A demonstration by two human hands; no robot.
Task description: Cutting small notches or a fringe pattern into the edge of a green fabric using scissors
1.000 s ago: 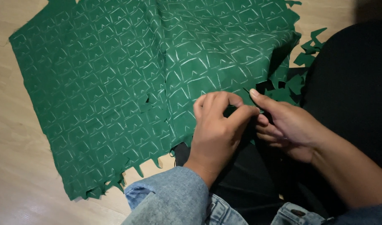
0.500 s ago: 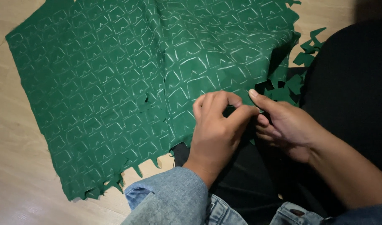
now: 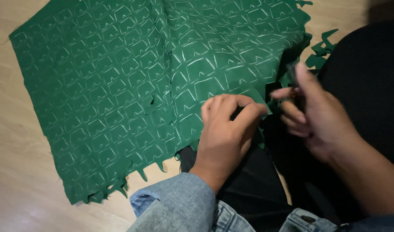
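My left hand [image 3: 225, 133] sits just right of the middle of the frame, fingers curled down and pinching the cut edge of the green fabric [image 3: 132, 86]. My grip there is narrow and closed on a small flap of the cloth [image 3: 252, 92], which lifts to a point between my thumb and forefinger. A denim cuff [image 3: 175, 202] covers that wrist at the bottom of the frame.

My right hand [image 3: 313, 116] is further right, raised a little above the cloth and blurred. Its fingers are bent, and something small and dark shows at the fingertips near the fabric's ragged right edge; I cannot tell what it is, nor whether the grip is closed on it.

The fabric spreads flat over the wooden floor [image 3: 16, 172], filling the upper left and centre of the frame. It is marked all over with pale chalk lines in a repeating grid of shapes. Its lower edge and right edge are jagged with cut notches, and a small cut hole shows near the centre. Loose green scraps [image 3: 321, 49] lie at the upper right, beside dark cloth [image 3: 369, 68] that covers the right side of the frame.
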